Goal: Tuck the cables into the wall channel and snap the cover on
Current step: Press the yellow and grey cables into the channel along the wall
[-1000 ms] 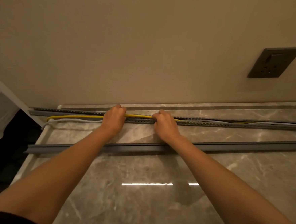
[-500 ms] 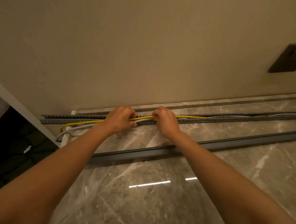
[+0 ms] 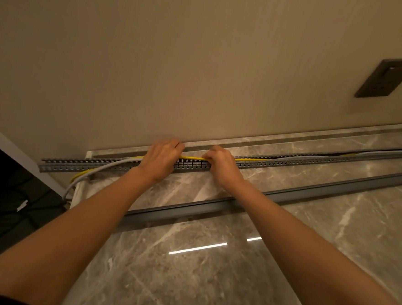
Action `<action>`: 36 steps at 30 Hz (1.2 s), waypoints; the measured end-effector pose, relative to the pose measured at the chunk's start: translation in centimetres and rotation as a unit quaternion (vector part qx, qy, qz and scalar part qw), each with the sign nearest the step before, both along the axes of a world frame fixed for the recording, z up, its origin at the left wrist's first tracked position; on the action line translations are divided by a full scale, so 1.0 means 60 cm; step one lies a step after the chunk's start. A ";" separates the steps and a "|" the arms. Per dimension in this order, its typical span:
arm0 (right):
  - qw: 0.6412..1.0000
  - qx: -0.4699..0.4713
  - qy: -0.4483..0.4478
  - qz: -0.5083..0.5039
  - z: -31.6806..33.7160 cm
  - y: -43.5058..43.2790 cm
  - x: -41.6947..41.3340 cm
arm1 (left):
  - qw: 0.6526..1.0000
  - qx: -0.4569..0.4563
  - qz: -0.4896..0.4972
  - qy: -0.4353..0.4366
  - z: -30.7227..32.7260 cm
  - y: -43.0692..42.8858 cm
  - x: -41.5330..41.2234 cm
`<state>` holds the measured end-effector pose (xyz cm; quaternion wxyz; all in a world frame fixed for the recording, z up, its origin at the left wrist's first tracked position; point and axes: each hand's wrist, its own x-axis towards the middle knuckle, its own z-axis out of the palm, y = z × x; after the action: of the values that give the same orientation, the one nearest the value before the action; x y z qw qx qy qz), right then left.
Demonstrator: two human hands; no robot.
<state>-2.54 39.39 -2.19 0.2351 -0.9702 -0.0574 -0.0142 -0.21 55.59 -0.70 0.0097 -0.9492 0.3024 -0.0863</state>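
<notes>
A grey slotted cable channel [image 3: 192, 164] lies on the marble surface along the foot of the beige wall. A yellow cable [image 3: 191, 157] and a grey cable [image 3: 113, 164] run along it. To the right they sit inside the channel; at the left end both spill out over its side and hang off the edge. My left hand [image 3: 162, 160] and my right hand [image 3: 223, 164] each pinch the yellow cable, holding a short stretch taut above the channel's top. The long grey cover [image 3: 294, 194] lies loose on the marble, in front of the channel and under my right forearm.
The marble surface [image 3: 187, 270] ends at its left edge near the cables' hanging ends, with a dark drop [image 3: 12, 210] beyond. A dark socket plate [image 3: 388, 77] sits on the wall at the upper right.
The view has swung and drawn closer. Both hands have stayed on the yellow cable and have lifted its stretch between them up to the channel's top edge.
</notes>
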 end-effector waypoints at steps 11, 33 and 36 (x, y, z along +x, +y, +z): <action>0.999 -0.024 -0.018 -0.021 -0.009 -0.015 -0.011 | 0.998 0.048 -0.034 0.018 -0.008 0.005 -0.022; 0.984 -0.172 -0.036 -0.009 -0.005 -0.113 -0.021 | 0.979 0.134 0.125 0.093 0.005 -0.125 -0.029; 0.986 -0.167 -0.025 -0.004 -0.003 -0.114 -0.018 | 0.981 0.102 0.129 0.101 0.003 -0.133 -0.034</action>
<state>-3.64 32.56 -2.35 0.0680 -0.9954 -0.0610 -0.0299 -2.25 47.62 -0.52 0.0869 -0.9781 0.1843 0.0434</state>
